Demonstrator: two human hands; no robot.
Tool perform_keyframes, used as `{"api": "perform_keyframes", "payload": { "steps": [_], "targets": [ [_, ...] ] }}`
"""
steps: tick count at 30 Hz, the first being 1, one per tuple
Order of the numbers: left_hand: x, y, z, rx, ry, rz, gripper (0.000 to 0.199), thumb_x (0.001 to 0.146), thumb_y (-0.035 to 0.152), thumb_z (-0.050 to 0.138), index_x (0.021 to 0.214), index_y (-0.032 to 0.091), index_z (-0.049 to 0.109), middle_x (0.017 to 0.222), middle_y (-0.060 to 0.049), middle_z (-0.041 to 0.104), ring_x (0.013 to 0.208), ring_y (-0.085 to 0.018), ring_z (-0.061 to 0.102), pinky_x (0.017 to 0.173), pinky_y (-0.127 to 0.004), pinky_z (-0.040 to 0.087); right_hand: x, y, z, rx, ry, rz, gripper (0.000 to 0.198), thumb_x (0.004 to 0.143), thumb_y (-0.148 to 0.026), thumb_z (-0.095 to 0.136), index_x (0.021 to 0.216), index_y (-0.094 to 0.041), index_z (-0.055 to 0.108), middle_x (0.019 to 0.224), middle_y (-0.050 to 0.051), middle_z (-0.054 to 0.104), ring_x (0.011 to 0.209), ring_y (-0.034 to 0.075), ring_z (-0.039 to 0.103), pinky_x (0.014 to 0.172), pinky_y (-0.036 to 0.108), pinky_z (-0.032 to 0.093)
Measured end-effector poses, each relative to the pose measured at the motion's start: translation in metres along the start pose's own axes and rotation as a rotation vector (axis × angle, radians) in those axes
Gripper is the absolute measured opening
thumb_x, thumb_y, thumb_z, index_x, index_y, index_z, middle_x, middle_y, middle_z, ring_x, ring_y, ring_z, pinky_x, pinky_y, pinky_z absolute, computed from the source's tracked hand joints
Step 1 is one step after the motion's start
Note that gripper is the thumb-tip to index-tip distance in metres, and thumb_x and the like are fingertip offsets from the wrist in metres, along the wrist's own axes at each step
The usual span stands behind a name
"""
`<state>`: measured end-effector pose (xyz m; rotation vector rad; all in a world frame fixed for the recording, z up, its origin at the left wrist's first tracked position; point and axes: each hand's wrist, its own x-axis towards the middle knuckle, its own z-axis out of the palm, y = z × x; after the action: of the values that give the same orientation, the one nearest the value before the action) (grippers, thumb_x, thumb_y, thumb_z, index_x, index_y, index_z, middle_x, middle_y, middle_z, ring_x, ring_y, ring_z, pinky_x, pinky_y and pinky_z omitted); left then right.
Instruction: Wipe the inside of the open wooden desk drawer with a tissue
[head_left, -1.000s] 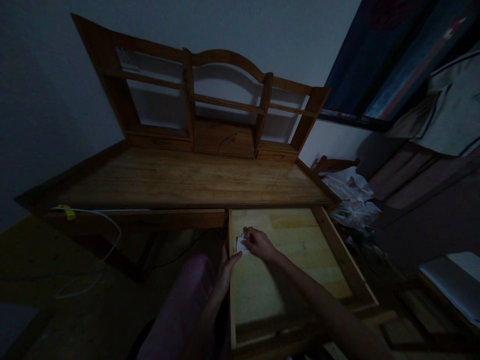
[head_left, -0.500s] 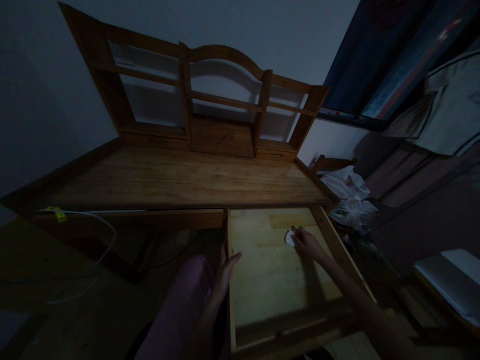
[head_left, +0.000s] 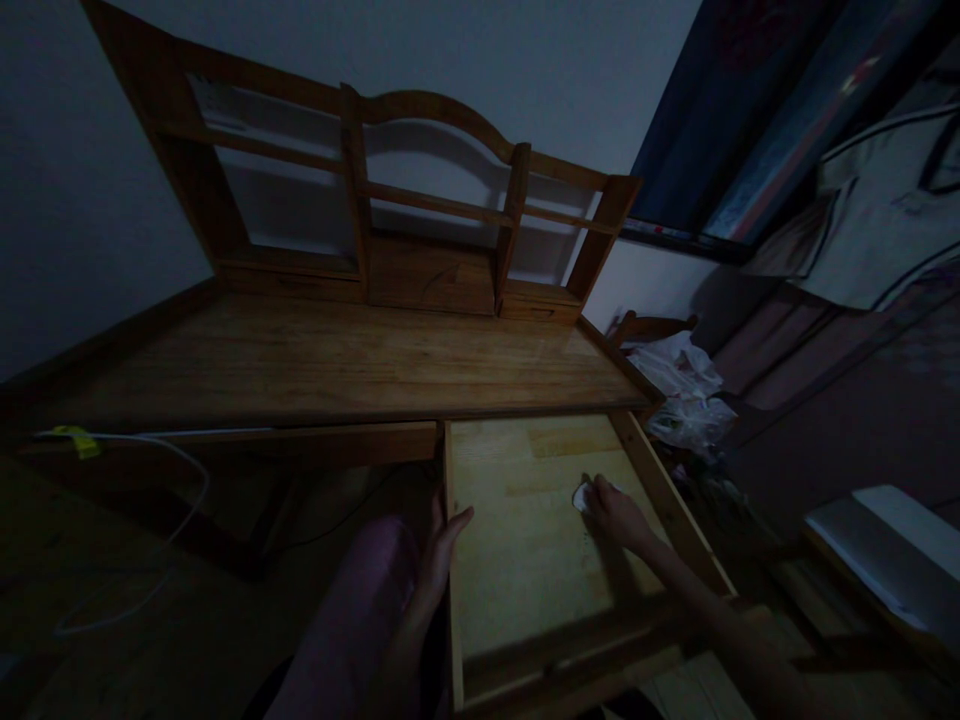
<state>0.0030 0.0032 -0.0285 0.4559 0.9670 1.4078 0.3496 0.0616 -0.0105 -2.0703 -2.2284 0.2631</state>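
Note:
A wooden drawer (head_left: 517, 570) is pulled out from under the right half of the desk, its pale bottom exposed. My left hand (head_left: 435, 562) straddles the drawer's left side wall, thumb over the inner side and fingers along the outside. Inside the drawer, my right hand (head_left: 619, 518) is closed on a crumpled white tissue or cloth (head_left: 580, 496), pressed to the bottom board. Part of the white piece is hidden under the fingers.
Behind the drawer stretches the wooden desktop (head_left: 390, 350) with a shelf unit (head_left: 435, 195) above it. A white cable with a yellow tag (head_left: 84, 441) hangs at the left. Plastic bags (head_left: 679, 365) sit right of the desk. My knee (head_left: 375, 570) is beside the drawer.
My right hand has moved slightly toward me over the drawer bottom with the white piece. The left hand keeps its place on the side wall. The view has shifted a little right.

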Motion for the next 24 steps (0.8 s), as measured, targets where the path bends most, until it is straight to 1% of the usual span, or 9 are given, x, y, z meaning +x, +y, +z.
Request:
{"api": "perform_keyframes", "payload": {
  "steps": [3,8,10,12,14,16,20,23,24],
  "targets": [
    [-0.003,0.004,0.002,0.015,0.012,-0.022,0.077,0.074,0.033,0.075,0.143,0.029,0.041,0.129,-0.008,0.064,0.111,-0.027,0.065,0.088,-0.036,0.053,0.005,-0.041,0.005,-0.01,-0.029,-0.082,0.03,0.101,-0.034,0.032,0.118,-0.016,0.048,0.101,0.014,0.069,0.082,0.021,0.065,0.067,0.027,0.033],
    [-0.01,0.014,0.006,0.02,-0.038,0.001,0.077,0.074,0.033,0.075,0.143,0.028,0.041,0.125,-0.008,0.066,0.109,-0.026,0.066,0.091,-0.036,0.052,0.0,-0.103,0.01,-0.001,-0.065,-0.26,0.036,0.1,-0.032,0.033,0.133,-0.019,0.043,0.108,0.011,0.069,0.086,0.02,0.065,0.07,0.027,0.036],
    [-0.009,0.012,0.006,0.019,-0.034,0.016,0.076,0.074,0.033,0.075,0.143,0.028,0.041,0.126,-0.008,0.065,0.111,-0.027,0.065,0.091,-0.037,0.052,-0.008,-0.118,0.01,0.032,-0.1,-0.35,0.039,0.099,-0.031,0.035,0.136,-0.019,0.041,0.108,0.011,0.069,0.087,0.02,0.065,0.07,0.027,0.037],
    [-0.005,0.007,0.004,0.023,-0.011,0.022,0.077,0.074,0.033,0.075,0.143,0.029,0.041,0.13,-0.009,0.063,0.114,-0.027,0.063,0.092,-0.037,0.051,-0.015,-0.123,0.008,0.086,-0.143,-0.444,0.041,0.098,-0.032,0.037,0.137,-0.019,0.04,0.11,0.011,0.068,0.087,0.02,0.065,0.071,0.026,0.039],
    [0.0,0.001,0.001,0.025,0.016,0.001,0.08,0.073,0.034,0.076,0.144,0.03,0.04,0.133,-0.01,0.061,0.117,-0.028,0.062,0.092,-0.038,0.051,-0.018,-0.114,0.005,0.144,-0.174,-0.509,0.039,0.097,-0.035,0.04,0.133,-0.019,0.043,0.107,0.01,0.069,0.086,0.019,0.064,0.071,0.026,0.04],
    [0.004,-0.004,-0.002,0.013,0.031,-0.037,0.082,0.072,0.034,0.077,0.144,0.03,0.039,0.133,-0.009,0.061,0.118,-0.029,0.062,0.092,-0.038,0.051,-0.016,-0.092,0.001,0.189,-0.184,-0.488,0.034,0.096,-0.039,0.041,0.123,-0.019,0.049,0.099,0.009,0.069,0.081,0.019,0.064,0.069,0.026,0.04],
    [0.007,-0.007,-0.005,-0.003,0.002,-0.031,0.081,0.071,0.035,0.077,0.143,0.029,0.04,0.132,-0.009,0.062,0.113,-0.029,0.064,0.09,-0.038,0.053,-0.006,-0.024,-0.015,0.21,-0.154,-0.26,0.029,0.093,-0.046,0.042,0.1,-0.02,0.054,0.085,0.006,0.068,0.073,0.019,0.062,0.064,0.027,0.04],
    [0.007,-0.007,-0.006,-0.003,-0.001,-0.003,0.081,0.071,0.034,0.077,0.143,0.029,0.04,0.125,-0.009,0.065,0.114,-0.029,0.064,0.091,-0.039,0.052,-0.006,0.022,-0.031,0.219,-0.165,-0.096,0.022,0.085,-0.039,0.05,0.095,-0.021,0.059,0.083,0.006,0.07,0.074,0.02,0.064,0.066,0.027,0.043],
    [0.007,-0.007,-0.006,-0.002,0.0,0.001,0.08,0.071,0.033,0.077,0.142,0.028,0.04,0.122,-0.008,0.066,0.116,-0.029,0.063,0.093,-0.039,0.052,-0.009,0.033,-0.036,0.203,-0.14,-0.043,0.019,0.081,-0.036,0.054,0.091,-0.022,0.061,0.08,0.005,0.07,0.072,0.02,0.064,0.065,0.027,0.043]
  ]
}}
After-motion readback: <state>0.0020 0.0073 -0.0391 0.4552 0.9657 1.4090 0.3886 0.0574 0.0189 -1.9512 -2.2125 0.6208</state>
